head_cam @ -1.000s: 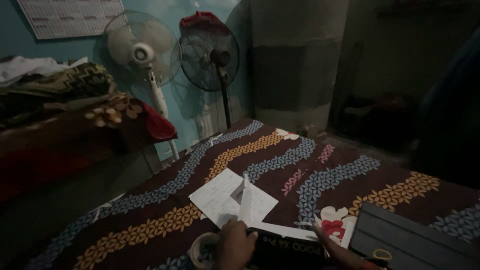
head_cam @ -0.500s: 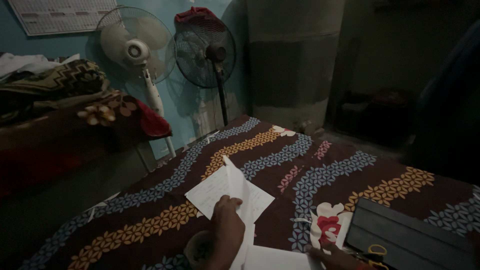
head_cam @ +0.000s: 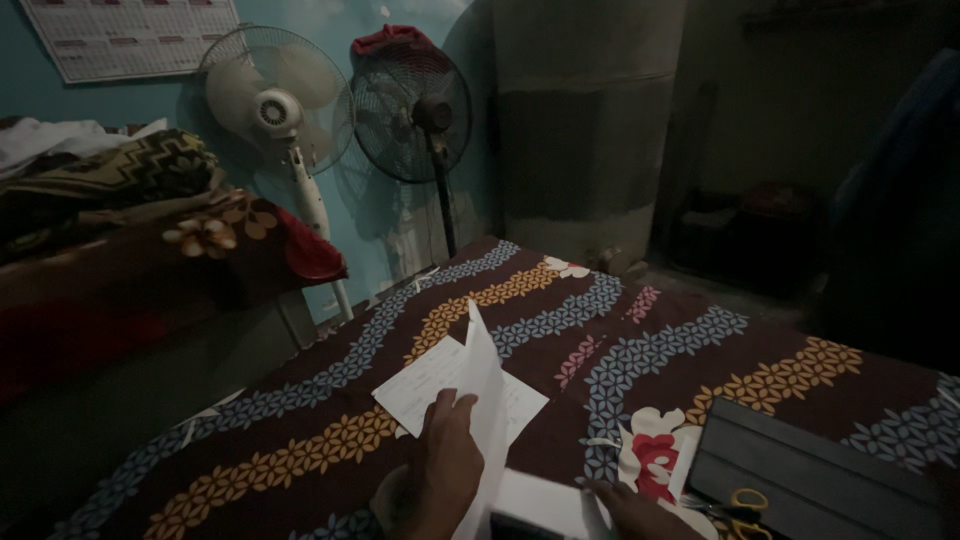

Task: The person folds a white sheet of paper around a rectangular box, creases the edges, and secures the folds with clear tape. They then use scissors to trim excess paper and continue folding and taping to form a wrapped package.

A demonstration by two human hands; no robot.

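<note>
My left hand grips a white sheet of paper and holds it upright on its edge above the bed. Under it another white printed sheet lies flat on the patterned bedspread. My right hand shows only partly at the bottom edge, resting on a flat white piece beside a dark box. Whether that hand grips the piece is hidden.
A dark grey case with yellow-handled scissors on it lies at the lower right. A roll of tape sits by my left wrist. A white fan and a black fan stand beyond the bed. Piled bedding fills the left.
My left hand left the dark box and lifted a white sheet up on edge. The dark box slipped almost out of view at the bottom.
</note>
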